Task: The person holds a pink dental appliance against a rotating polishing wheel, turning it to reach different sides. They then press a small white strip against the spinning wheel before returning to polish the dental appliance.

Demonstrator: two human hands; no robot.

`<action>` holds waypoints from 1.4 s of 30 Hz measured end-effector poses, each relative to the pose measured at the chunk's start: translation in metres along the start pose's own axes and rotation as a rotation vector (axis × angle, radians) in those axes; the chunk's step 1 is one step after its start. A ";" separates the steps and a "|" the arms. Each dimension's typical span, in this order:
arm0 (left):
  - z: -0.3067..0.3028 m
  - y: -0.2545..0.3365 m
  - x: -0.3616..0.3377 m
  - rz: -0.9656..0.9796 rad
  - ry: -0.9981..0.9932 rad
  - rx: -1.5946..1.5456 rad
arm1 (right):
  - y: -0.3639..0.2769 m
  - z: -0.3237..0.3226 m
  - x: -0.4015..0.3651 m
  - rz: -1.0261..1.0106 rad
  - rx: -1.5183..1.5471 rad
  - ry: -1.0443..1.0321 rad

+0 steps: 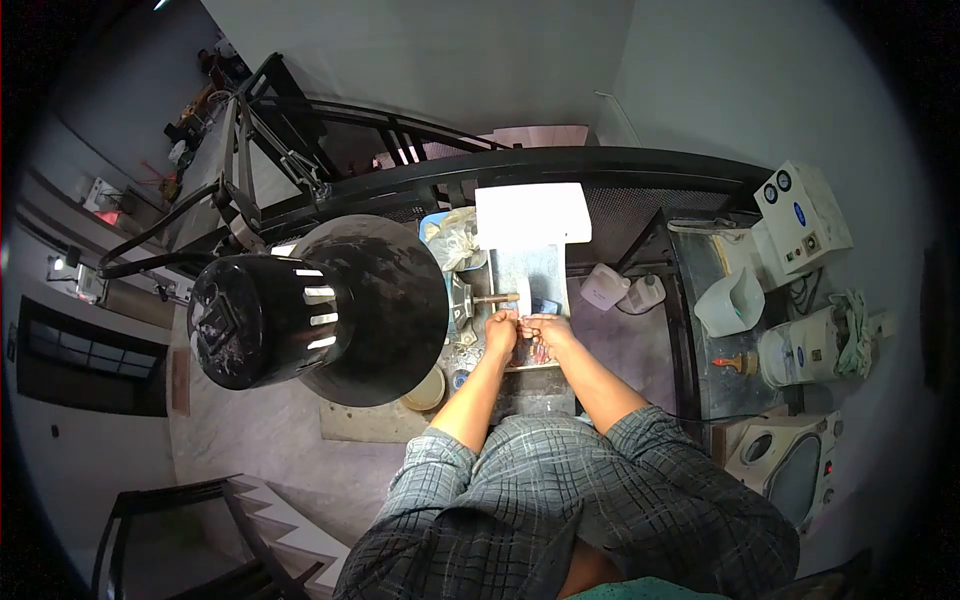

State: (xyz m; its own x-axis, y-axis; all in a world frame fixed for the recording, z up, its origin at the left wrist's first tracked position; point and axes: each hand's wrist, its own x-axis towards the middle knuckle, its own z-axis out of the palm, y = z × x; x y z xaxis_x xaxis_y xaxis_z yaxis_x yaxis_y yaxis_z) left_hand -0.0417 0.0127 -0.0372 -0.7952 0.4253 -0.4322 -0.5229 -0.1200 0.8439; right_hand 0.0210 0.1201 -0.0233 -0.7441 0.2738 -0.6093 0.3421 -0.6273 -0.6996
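My left hand (502,332) and my right hand (545,332) are close together over a narrow bench tray (542,262). The fingers of both are bent and pressed together around something too small to make out. Just beyond them a spindle with a brownish tip (498,298) sticks out to the right from a grey machine (462,300). A pale upright piece (524,292) stands near the tip of the spindle. Small reddish items (541,353) lie beside my right hand.
A large black lamp (375,310) hangs at the left. A white panel (534,214) and plastic bag (455,240) are behind the tray. White containers (605,287), a scoop-shaped vessel (730,303), a bucket (800,350) and a control box (800,220) are at the right.
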 end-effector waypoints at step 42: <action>0.007 -0.001 -0.005 -0.057 -0.040 -0.171 | -0.006 0.004 -0.009 -0.062 0.019 0.045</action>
State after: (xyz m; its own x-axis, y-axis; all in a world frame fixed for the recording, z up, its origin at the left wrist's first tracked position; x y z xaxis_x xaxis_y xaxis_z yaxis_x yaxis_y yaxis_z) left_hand -0.0348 0.0165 -0.0336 -0.7515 0.4709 -0.4621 -0.6144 -0.2443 0.7502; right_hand 0.0233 0.1185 -0.0125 -0.7372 0.3447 -0.5811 0.2844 -0.6218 -0.7297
